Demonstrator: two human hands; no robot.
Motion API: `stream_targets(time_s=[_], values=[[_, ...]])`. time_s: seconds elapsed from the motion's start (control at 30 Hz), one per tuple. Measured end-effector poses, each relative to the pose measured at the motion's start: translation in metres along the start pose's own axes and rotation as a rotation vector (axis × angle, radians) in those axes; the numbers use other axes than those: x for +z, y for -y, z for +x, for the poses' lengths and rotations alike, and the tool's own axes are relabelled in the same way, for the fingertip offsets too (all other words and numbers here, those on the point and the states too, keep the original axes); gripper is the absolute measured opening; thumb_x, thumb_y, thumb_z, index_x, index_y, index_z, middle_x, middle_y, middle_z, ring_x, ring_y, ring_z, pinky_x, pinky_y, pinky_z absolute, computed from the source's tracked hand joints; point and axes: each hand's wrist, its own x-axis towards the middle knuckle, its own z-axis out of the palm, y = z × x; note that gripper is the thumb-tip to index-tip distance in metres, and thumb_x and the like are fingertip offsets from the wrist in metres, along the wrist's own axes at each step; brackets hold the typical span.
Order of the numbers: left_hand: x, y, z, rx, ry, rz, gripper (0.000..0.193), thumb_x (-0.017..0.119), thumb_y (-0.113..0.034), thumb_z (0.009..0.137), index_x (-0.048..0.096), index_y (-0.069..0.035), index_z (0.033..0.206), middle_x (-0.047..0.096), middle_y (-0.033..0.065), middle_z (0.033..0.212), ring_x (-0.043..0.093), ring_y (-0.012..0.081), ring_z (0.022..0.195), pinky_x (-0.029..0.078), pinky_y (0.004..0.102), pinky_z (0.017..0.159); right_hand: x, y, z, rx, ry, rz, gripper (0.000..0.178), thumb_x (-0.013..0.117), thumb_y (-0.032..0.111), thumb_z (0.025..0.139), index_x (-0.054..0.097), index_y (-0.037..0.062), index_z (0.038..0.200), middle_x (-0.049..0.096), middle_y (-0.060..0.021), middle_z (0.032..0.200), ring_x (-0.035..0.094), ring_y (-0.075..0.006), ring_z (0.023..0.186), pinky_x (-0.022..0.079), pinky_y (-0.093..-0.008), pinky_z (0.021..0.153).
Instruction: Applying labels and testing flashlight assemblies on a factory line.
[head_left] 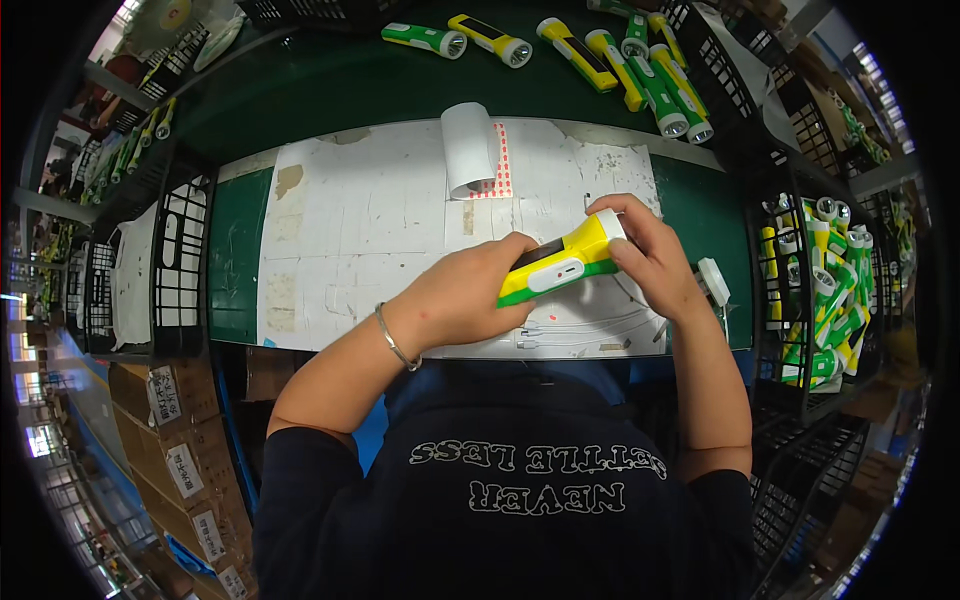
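Note:
A yellow and green flashlight (590, 250) is tilted above the white work surface, its wide head up and to the right. My left hand (462, 292) is wrapped round its handle. At the head end, my right hand (655, 258) grips the rim between thumb and fingers. A white side panel with a small dark port and a red dot faces up, and a dark panel shows beside my left thumb. Below the flashlight lie white cables (585, 335). A white plug-like piece (713, 283) rests just right of my right wrist.
A curled white sheet (467, 150) with red-marked stickers (503, 160) lies beyond my hands. Several flashlights (655, 95) lie on the green table (340, 85) at the back. The black crate (785, 385) on the right holds many more; another black crate (180, 262) stands left.

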Motion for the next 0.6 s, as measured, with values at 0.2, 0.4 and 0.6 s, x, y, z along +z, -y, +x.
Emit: stream_targets(time_s=[0.2,0.4,0.6], values=[[0.024,0.005,-0.001,-0.206,0.627,-1.109,0.045,0.060,-0.018,0.075,0.045,0.000,0.113,0.062,0.0213,0.085,0.061,0.0367,0.075,0.049,0.0378,0.069,0.013,-0.002,-0.002,-0.251,-0.085,0.082,0.058,0.044,0.054,0.074,0.055,-0.0016,0.087,0.058,-0.0065,0.076,0.053,-0.0114,0.069,0.041,-0.0245,0.062],[0.034,0.006,0.002,-0.142,0.049,-0.198,0.044,0.056,-0.017,0.078,0.044,0.000,0.117,0.057,0.0121,0.075,0.058,0.0207,0.064,0.049,0.0305,0.061,0.004,-0.003,0.013,-0.001,-0.094,-0.238,0.034,0.045,0.032,0.086,0.056,-0.0001,0.084,0.054,-0.0052,0.072,0.050,-0.0108,0.068,0.040,-0.0244,0.063],[0.022,-0.002,0.006,-0.194,0.348,-0.731,0.045,0.055,-0.006,0.077,0.041,0.001,0.119,0.056,0.0076,0.080,0.058,0.0119,0.065,0.049,0.0279,0.058,0.005,-0.017,0.015,-0.319,-0.170,-0.050,0.038,0.042,0.036,0.089,0.057,0.0003,0.086,0.055,-0.0059,0.072,0.050,-0.0143,0.069,0.040,-0.0259,0.065]])
